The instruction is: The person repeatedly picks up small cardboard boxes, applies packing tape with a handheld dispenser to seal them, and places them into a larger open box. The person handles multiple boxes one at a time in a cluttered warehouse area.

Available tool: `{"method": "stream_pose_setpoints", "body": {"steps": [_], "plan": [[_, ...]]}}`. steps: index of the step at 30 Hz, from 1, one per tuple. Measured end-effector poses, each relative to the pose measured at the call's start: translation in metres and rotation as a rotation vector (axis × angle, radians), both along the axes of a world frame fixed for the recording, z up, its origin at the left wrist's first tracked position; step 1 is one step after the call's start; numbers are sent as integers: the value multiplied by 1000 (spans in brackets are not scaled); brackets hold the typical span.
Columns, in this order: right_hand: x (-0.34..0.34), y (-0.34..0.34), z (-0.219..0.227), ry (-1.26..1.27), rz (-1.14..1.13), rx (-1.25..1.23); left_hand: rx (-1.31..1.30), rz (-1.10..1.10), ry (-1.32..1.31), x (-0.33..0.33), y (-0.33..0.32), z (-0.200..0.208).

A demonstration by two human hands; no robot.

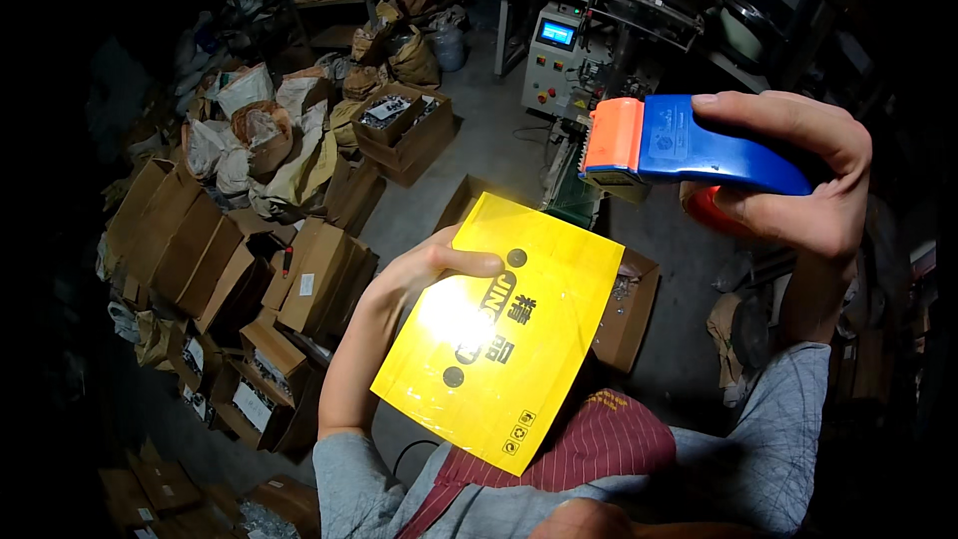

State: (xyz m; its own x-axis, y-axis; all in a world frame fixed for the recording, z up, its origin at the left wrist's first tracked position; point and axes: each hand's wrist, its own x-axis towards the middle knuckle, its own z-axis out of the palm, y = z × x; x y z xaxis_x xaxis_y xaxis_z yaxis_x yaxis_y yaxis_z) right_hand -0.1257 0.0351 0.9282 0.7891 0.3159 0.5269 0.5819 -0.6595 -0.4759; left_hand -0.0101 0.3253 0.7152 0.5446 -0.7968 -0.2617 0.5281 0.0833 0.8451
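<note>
In the head view, our left hand (424,268) gripped the yellow package (534,349) by its left edge, over our maroon striped apron (609,444), while our right hand (836,155) clasped a blue-and-orange tape dispenser (689,140), near the package's upper right corner

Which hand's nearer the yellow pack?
Left. The left hand grips the yellow pack, thumb on its face; the right hand is apart, to its upper right, holding the tape dispenser.
</note>
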Motion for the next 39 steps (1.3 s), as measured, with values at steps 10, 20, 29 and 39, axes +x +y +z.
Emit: {"method": "stream_pose_setpoints", "body": {"steps": [10, 20, 29, 39], "plan": [[-25, -6, -33, -64, -76, -163, -48, 453, -164, -66, 10, 35], [-39, -38, -80, -11, -20, -121, -104, 258, 208, -29, 12, -2], [-49, -48, -86, 54, -35, -123, -108, 264, 224, -29, 2, -1], [-39, -48, -116, 101, 28, -31, -279, 294, 305, -31, -10, -22]]}}
